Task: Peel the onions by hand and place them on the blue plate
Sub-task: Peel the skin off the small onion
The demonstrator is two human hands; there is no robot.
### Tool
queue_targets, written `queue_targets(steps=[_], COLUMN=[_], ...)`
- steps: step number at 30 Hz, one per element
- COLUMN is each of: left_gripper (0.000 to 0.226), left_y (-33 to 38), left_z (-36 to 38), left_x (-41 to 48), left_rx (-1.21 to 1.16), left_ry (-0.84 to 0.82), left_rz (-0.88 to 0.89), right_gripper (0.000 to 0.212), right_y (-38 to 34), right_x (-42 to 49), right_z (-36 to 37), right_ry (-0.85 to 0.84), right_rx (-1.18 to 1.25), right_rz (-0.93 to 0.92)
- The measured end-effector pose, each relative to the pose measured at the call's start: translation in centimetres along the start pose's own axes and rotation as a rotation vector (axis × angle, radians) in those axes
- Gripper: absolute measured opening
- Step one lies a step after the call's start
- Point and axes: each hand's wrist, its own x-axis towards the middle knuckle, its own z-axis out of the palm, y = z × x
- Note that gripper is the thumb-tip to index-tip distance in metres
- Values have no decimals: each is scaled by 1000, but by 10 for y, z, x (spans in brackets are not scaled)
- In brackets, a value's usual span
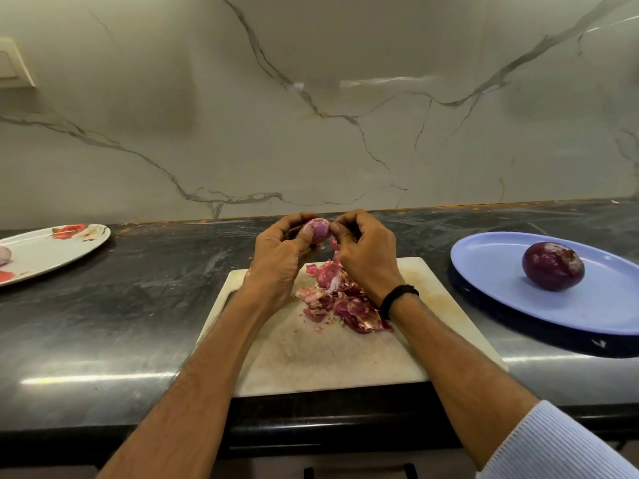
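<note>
A small pale purple onion (318, 229) is held above the far edge of the white cutting board (311, 357). My left hand (280, 257) grips it from the left, thumb across its front. My right hand (364, 257) pinches at its right side, where a strip of skin hangs down. A pile of red onion skins (340, 302) lies on the board below the hands. The blue plate (511, 295) sits at the right with one dark purple peeled onion (552, 266) on it.
A white oval plate (52, 250) with red markings stands at the left on the dark counter (121, 305); a pale onion (4, 255) shows at its left edge. A marble wall rises behind. The counter's front edge runs below the board.
</note>
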Motion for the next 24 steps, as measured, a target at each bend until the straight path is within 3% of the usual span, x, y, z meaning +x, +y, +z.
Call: queue_targets(steps=[18,24], left_gripper=[23,24], left_y=[4,9], left_z=[6,4], left_x=[1,4], left_rx=[-216,-326], left_ry=[74,187], left_rz=[-92,-78], right_gripper=[12,6], right_y=[-1,1], right_x=[-1,7], right_z=[7,-7], right_ry=[15,106], right_rx=[43,262], right_rz=[77,256])
